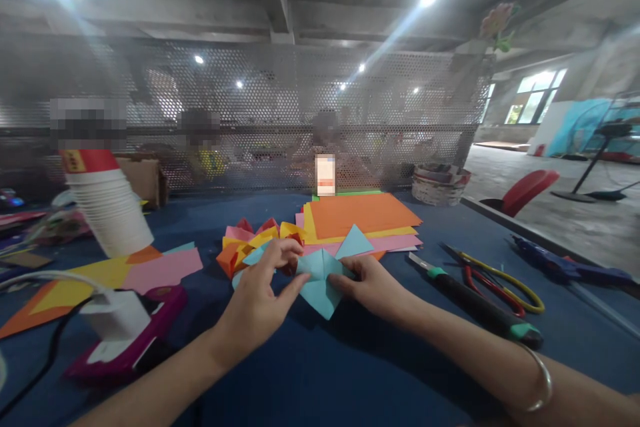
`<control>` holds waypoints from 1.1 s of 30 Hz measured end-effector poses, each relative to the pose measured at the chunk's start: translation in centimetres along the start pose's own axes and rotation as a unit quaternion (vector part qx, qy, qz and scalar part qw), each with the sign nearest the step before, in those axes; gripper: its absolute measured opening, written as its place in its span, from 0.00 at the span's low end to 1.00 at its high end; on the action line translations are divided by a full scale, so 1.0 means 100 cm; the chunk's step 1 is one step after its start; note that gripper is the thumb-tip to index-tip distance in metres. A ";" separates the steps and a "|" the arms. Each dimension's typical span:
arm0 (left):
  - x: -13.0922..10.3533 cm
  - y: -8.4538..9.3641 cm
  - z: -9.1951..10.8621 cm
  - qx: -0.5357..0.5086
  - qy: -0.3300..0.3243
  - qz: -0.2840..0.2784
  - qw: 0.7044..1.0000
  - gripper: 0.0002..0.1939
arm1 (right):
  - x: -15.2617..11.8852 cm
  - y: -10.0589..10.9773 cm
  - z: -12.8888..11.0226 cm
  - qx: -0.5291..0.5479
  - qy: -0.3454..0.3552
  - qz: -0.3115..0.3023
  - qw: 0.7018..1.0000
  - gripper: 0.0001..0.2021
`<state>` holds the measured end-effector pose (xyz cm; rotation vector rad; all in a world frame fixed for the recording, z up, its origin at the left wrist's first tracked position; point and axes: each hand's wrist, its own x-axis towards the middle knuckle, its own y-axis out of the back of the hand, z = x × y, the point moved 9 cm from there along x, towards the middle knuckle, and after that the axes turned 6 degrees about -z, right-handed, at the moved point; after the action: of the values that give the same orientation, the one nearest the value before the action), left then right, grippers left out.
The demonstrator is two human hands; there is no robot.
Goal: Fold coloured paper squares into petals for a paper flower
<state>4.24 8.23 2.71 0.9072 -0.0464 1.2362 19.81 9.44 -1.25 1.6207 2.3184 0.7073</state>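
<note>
A light blue folded paper [323, 280] is held up between both hands near the middle of the view, with a pointed lower end and a crease down its upper part. My left hand [270, 280] pinches its left edge between thumb and fingers. On the opposite edge, my right hand [370, 283] grips it with thumb and fingers closed. Just behind it lies a light blue paper triangle [355, 241]. Folded paper pieces [247, 243] in orange, yellow, pink and blue sit beyond my left hand. A stack of coloured sheets [363, 215], orange on top, lies behind.
At left are stacked paper cups [110, 203], loose coloured sheets [165, 271] and a magenta power strip [135, 337] with a white plug. At right lie a utility knife [480, 303], scissors [500, 280] and a blue glue gun [565, 263]. A mesh partition [280, 100] stands behind.
</note>
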 end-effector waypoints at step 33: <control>0.006 -0.030 -0.015 -0.119 0.101 -0.171 0.973 0.12 | -0.001 0.014 0.001 0.124 -0.031 0.080 0.989 0.13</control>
<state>6.27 9.51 0.28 0.5485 0.1179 0.9695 21.03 9.75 -0.64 1.9238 2.3269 0.4026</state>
